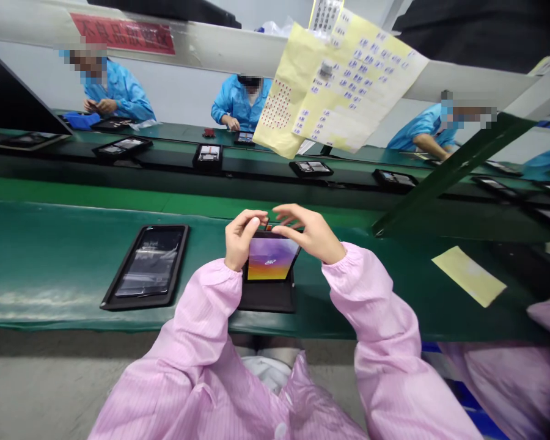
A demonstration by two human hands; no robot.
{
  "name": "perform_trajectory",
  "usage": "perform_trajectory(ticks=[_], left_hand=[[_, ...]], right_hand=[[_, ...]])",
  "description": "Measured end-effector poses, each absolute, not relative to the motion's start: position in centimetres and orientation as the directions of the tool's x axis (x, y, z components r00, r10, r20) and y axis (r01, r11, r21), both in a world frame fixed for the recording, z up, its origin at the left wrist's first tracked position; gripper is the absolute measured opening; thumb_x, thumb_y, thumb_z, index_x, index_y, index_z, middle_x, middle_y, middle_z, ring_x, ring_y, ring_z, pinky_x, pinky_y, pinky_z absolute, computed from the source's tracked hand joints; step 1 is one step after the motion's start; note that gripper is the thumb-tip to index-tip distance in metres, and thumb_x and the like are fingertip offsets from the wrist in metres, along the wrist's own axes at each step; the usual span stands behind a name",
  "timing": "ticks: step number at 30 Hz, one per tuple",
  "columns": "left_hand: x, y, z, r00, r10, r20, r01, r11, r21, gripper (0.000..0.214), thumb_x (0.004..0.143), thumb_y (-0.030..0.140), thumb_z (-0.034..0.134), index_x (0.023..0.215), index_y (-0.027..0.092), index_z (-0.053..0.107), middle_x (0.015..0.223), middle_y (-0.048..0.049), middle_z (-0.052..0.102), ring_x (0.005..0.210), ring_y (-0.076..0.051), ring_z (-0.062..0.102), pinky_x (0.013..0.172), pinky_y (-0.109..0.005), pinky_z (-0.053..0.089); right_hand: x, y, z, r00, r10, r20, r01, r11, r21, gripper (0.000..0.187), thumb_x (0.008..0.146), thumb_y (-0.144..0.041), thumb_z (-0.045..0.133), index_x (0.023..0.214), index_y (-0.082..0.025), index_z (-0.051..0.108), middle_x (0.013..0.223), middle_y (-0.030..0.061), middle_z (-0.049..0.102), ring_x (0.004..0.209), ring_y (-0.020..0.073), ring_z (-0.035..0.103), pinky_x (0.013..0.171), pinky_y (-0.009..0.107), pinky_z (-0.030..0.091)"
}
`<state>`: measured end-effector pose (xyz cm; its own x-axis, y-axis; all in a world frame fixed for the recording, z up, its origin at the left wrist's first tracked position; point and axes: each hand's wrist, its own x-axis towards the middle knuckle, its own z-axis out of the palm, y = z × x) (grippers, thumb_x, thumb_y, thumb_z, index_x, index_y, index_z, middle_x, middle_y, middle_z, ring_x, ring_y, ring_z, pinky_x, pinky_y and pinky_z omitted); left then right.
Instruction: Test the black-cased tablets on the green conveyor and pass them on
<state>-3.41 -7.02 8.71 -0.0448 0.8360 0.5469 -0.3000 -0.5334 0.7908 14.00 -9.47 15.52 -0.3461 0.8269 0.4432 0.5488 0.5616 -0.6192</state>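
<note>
The left hand (244,237) and right hand (314,234) partly hide the tablet (271,260); some bit (268,225) between them seems too small to name. Writing on the sheets (348,85) is unreadable; the black panel (16,98) is cut off.

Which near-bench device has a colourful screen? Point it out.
The tilted device near the right hand, glowing purple to orange; the flat device in the black tray looks dark.

I see from afar a screen (272,252) which passes from purple at its far edge to orange and yellow at its near edge, pink sleeves (376,287) with fine stripes, a dark green table (50,256), a pale yellow paper (470,276) at right, and a red sign (123,33) at far left.
</note>
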Motion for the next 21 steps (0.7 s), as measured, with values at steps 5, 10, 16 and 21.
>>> perform_trajectory(ticks=[5, 10, 16, 21], left_hand=[[-4.4, -3.0, 3.8, 0.458, 0.888, -0.048, -0.508, 0.306, 0.805, 0.074, 0.086, 0.072, 0.031, 0.101, 0.012, 0.071, 0.090, -0.0140, 0.073, 0.095, -0.030, 0.067, 0.092, -0.042, 0.048], [-3.6, -0.7, -0.5, 0.540, 0.805, -0.244, -0.576, 0.565, 0.590, 0.071, 0.090, 0.065, 0.031, 0.111, 0.007, 0.065, 0.100, -0.0173, 0.071, 0.096, -0.029, 0.068, 0.095, -0.042, 0.047], [-2.9, -0.4, -0.8, 0.578, 0.788, -0.211, -0.593, 0.583, 0.556, 0.068, 0.091, 0.063, 0.031, 0.114, 0.008, 0.064, 0.108, -0.0164, 0.070, 0.101, -0.029, 0.066, 0.101, -0.043, 0.043], [-2.7, -0.3, -0.9, 0.613, 0.765, -0.197, -0.601, 0.613, 0.513, 0.070, 0.091, 0.064, 0.032, 0.119, 0.008, 0.062, 0.114, -0.0175, 0.067, 0.107, -0.030, 0.064, 0.104, -0.046, 0.040]], right_hand=[[16.2, -10.0, 7.3, 0.195, 0.772, 0.605, 0.560, 0.419, -0.715, 0.046, 0.094, -0.045, 0.044, 0.134, -0.024, 0.049, 0.131, 0.0117, 0.058, 0.122, 0.0233, 0.054, 0.105, 0.045, 0.042], [15.9, -11.5, -0.5, -0.162, 0.738, 0.656, 0.803, 0.485, -0.347, 0.043, 0.092, -0.037, 0.047, 0.133, -0.029, 0.052, 0.141, 0.0092, 0.052, 0.135, 0.0294, 0.042, 0.115, 0.058, 0.023], [17.4, -10.6, -0.8, -0.729, 0.589, 0.348, 0.593, 0.798, -0.110, 0.042, 0.089, -0.043, 0.056, 0.131, -0.038, 0.053, 0.144, 0.0031, 0.048, 0.138, 0.0279, 0.038, 0.114, 0.057, 0.025], [19.3, -5.8, 1.9, -0.770, 0.586, 0.251, 0.573, 0.809, -0.133, 0.041, 0.089, -0.047, 0.054, 0.129, -0.036, 0.056, 0.145, 0.0014, 0.047, 0.140, 0.0261, 0.035, 0.116, 0.054, 0.023]])
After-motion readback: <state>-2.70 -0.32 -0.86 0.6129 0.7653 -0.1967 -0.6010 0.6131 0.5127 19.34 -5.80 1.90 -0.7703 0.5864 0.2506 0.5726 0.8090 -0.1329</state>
